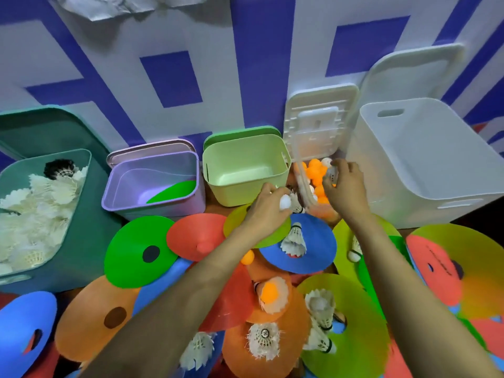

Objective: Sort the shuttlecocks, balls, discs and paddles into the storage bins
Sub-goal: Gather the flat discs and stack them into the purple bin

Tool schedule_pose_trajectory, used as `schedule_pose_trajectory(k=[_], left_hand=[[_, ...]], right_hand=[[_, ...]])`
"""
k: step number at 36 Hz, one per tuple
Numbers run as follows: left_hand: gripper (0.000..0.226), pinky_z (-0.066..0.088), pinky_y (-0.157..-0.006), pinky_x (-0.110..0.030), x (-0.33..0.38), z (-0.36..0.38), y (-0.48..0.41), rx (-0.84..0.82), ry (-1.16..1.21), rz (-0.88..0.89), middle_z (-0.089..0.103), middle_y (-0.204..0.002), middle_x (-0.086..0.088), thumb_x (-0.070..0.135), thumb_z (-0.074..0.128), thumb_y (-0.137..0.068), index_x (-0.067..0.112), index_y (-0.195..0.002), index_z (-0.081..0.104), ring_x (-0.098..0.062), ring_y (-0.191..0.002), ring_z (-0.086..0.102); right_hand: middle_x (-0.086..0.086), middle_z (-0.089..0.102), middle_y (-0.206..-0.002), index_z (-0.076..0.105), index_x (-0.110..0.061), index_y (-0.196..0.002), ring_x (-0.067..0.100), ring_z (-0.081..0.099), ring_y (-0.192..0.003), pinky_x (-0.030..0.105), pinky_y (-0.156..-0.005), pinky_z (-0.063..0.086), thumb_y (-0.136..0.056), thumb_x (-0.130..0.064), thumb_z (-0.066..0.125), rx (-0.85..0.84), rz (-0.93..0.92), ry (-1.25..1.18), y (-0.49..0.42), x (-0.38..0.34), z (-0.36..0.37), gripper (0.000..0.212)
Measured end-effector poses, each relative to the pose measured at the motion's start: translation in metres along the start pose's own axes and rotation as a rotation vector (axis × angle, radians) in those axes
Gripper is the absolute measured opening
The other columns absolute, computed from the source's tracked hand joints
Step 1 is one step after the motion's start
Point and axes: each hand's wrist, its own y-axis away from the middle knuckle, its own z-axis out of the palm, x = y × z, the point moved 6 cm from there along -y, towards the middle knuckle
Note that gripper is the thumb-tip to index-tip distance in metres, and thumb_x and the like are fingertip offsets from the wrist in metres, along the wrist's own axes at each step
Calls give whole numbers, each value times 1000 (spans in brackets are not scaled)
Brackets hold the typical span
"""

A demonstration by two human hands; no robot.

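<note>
Our left hand (268, 207) is gripping a white ball (285, 202), our right hand (345, 188) pinching a white object (333, 175) over the clear bin (304, 181).

Single head cam, worn, wide-angle; straight edges bow toward the frame borders. It looks forward and steeply down from above the near side of the pile of discs (125, 263). It faces the blue-and-white wall (191, 36), which fills the top third. The far row of bins sits mid-frame, with the teal bin (90, 241) cut by the left edge and the white bin (409, 173) at the right. Close range: forearms enter from the bottom edge, and the left hand (268, 207) and right hand (345, 186) sit just right of centre. Near discs run off the bottom and both side edges.
</note>
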Motion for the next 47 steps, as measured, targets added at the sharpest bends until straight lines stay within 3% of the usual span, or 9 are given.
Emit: schedule_pose_trajectory(k=[7,13,16,19,24,28,31,39,47], left_hand=[[54,37,-96,-35,48,23,-76,-9,-20,105,46,-134,-12,19,64,-85,10,-134,43,-30,-122,45],[65,42,-86,-41,61,58,-120,-78,-110,59,51,-127,-19,21,63,-86,11,-140,29,-37,-116,47],[64,36,-95,-39,56,62,-123,-12,-161,63,47,-132,-17,18,62,-86,9,-140,30,-35,-121,43],[53,32,-102,-36,52,52,-109,58,-119,120,46,-133,-13,15,61,-85,9,-134,43,-32,-124,41],[30,38,-93,-35,27,22,-49,180,-24,116,51,-113,-10,11,61,-84,9,-113,54,-28,-109,48],[19,44,-83,-45,-16,4,4,204,-32,16,51,-95,-8,9,64,-80,8,-96,53,-29,-92,52],[19,44,-82,-42,-50,-9,41,231,-72,-79,53,-91,-10,7,65,-79,6,-94,53,-29,-89,53],[31,36,-97,-35,-117,2,92,-57,-461,-347,60,-117,-9,30,56,-87,13,-113,56,-28,-114,51],[41,29,-98,-37,-107,23,93,-146,-609,-371,59,-122,-11,44,51,-90,11,-112,63,-29,-118,46]], right_hand=[[20,48,-131,39,-7,-133,38,50,-118,42,-93,42,-88,-15,50,-372,215,213,-22,57,27,47],[19,57,-122,50,-7,-123,36,53,-112,37,-87,43,-88,-20,54,-327,167,274,-17,65,26,38],[18,60,-116,55,-8,-118,37,55,-105,37,-83,43,-88,-20,53,-254,127,279,-7,62,21,33],[17,60,-114,58,-8,-116,37,54,-103,39,-83,46,-87,-20,56,-204,95,207,4,56,15,31],[16,60,-111,60,-8,-115,35,52,-101,39,-78,42,-90,-20,56,-165,-21,106,33,25,7,28],[13,60,-113,61,-9,-116,31,52,-105,36,-81,40,-90,-18,58,-193,-65,-46,59,-6,9,27],[10,61,-114,61,-10,-114,28,53,-108,33,-84,39,-91,-19,59,-229,-120,-136,81,-31,15,25],[6,59,-111,58,-13,-116,23,56,-102,37,-79,47,-93,-24,56,-501,-229,-131,135,-76,46,26],[6,57,-102,59,-12,-104,24,55,-92,40,-72,48,-94,-27,52,-623,-253,-2,164,-75,52,19]])
